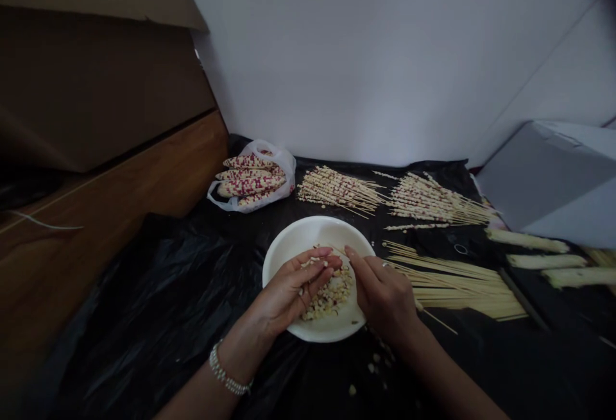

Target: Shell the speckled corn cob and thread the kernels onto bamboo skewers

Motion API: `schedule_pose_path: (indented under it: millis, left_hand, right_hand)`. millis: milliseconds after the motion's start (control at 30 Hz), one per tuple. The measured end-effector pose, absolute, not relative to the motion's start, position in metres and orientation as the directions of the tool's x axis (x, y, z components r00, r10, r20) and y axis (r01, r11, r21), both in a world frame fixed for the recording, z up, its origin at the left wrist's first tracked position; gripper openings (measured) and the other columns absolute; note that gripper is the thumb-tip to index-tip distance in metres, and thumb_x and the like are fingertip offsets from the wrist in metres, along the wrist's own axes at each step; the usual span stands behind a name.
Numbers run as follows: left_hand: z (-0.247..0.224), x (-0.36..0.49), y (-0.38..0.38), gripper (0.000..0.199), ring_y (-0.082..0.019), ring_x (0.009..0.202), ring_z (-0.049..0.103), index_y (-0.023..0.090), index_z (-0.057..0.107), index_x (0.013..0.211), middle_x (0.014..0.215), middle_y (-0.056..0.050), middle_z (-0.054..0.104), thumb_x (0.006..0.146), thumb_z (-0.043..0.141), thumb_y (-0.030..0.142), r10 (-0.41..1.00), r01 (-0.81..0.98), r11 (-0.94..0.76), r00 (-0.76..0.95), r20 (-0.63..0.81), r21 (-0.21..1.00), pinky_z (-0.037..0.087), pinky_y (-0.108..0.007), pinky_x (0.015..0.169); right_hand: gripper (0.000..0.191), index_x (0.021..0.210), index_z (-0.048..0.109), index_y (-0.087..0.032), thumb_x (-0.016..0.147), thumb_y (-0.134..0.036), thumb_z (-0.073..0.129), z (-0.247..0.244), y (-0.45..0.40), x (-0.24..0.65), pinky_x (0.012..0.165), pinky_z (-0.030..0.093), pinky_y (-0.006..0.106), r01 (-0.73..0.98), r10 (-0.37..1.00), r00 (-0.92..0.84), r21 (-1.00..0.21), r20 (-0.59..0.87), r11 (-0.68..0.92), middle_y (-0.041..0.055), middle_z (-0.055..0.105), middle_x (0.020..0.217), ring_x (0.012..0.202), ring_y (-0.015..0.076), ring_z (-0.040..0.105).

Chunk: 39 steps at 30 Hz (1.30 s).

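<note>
Here, hands [282,288] and skewer [339,251] over bowl [283,243]

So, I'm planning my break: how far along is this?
The kernel-covered sticks piled near the wall look done. The right hand holds a thin stick near the left hand, over the bowl. Seemingly left: bare sticks, loose kernels in the bowl and cobs in the plastic bag. The exact share isn't clear.

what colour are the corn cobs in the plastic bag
Cream and purplish-red speckled, in the head view.
</note>
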<state>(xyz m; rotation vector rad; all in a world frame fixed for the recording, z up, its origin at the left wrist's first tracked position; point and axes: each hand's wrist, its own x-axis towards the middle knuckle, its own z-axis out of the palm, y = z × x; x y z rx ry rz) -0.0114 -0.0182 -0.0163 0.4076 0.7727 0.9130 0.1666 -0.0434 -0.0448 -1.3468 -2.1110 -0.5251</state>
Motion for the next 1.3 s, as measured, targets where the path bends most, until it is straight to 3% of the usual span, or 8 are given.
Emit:
schedule_pose_path:
  millis: [267, 433, 567, 700, 1067, 1300]
  left_hand:
    - [-0.016, -0.011, -0.006, 0.018, -0.011, 0.079, 0.068, 0.008, 0.067, 0.093, 0.087, -0.011, 0.071, 0.078, 0.060, 0.002, 0.823, -0.571, 0.563, 0.322, -0.468, 0.597, 0.054, -0.013, 0.071]
    - [-0.020, -0.008, 0.008, 0.015, -0.008, 0.072, 0.067, 0.009, 0.068, 0.089, 0.080, -0.007, 0.069, 0.078, 0.060, 0.003, 0.826, -0.545, 0.563, 0.345, -0.446, 0.621, 0.053, -0.010, 0.067]
    - [-0.028, -0.005, 0.010, 0.021, -0.010, 0.082, 0.067, 0.009, 0.067, 0.094, 0.090, -0.008, 0.070, 0.075, 0.063, 0.001, 0.824, -0.534, 0.567, 0.383, -0.418, 0.627, 0.053, -0.015, 0.079]
    - [-0.029, -0.007, 0.006, 0.022, -0.013, 0.086, 0.068, 0.009, 0.067, 0.092, 0.092, -0.011, 0.071, 0.074, 0.061, -0.002, 0.818, -0.514, 0.573, 0.395, -0.418, 0.638, 0.053, -0.018, 0.081]
    - [-0.037, -0.014, 0.002, 0.016, -0.008, 0.078, 0.065, 0.009, 0.069, 0.093, 0.086, -0.005, 0.070, 0.079, 0.062, 0.006, 0.822, -0.544, 0.569, 0.404, -0.403, 0.616, 0.054, -0.014, 0.073]
    - [-0.039, -0.016, -0.001, 0.022, -0.007, 0.073, 0.065, 0.010, 0.068, 0.097, 0.086, -0.005, 0.070, 0.075, 0.067, 0.006, 0.832, -0.571, 0.555, 0.383, -0.402, 0.605, 0.053, -0.010, 0.063]
  right_hand:
    - [0.041, 0.121, 0.057, -0.014, 0.082, -0.006, 0.046, -0.049, -0.043, 0.166, 0.062, 0.042, 0.022, 0.903, 0.662, -0.280, -0.043, 0.695, 0.427, 0.0039, 0.065, 0.076, 0.068, 0.0116, 0.059]
    - [0.050, 0.131, 0.049, -0.020, 0.083, -0.010, 0.049, -0.058, -0.040, 0.170, 0.064, 0.043, 0.021, 0.891, 0.644, -0.205, -0.132, 0.737, 0.435, 0.0030, 0.067, 0.082, 0.069, 0.0107, 0.060]
    - [0.049, 0.131, 0.049, -0.021, 0.083, -0.011, 0.050, -0.062, -0.040, 0.171, 0.065, 0.042, 0.022, 0.883, 0.653, -0.205, -0.150, 0.729, 0.444, 0.0027, 0.067, 0.083, 0.070, 0.0105, 0.060]
    - [0.043, 0.125, 0.054, -0.018, 0.083, -0.010, 0.051, -0.060, -0.041, 0.170, 0.065, 0.041, 0.022, 0.895, 0.643, -0.219, -0.112, 0.734, 0.433, 0.0028, 0.067, 0.081, 0.070, 0.0106, 0.059]
    - [0.038, 0.118, 0.057, -0.012, 0.080, -0.008, 0.053, -0.051, -0.047, 0.170, 0.055, 0.035, 0.023, 0.918, 0.553, -0.291, 0.064, 0.781, 0.392, 0.0023, 0.067, 0.076, 0.060, 0.0088, 0.054]
    - [0.037, 0.114, 0.060, -0.017, 0.080, -0.007, 0.053, -0.049, -0.052, 0.164, 0.061, 0.035, 0.025, 0.900, 0.545, -0.348, 0.108, 0.763, 0.423, 0.0014, 0.068, 0.086, 0.069, 0.0108, 0.054]
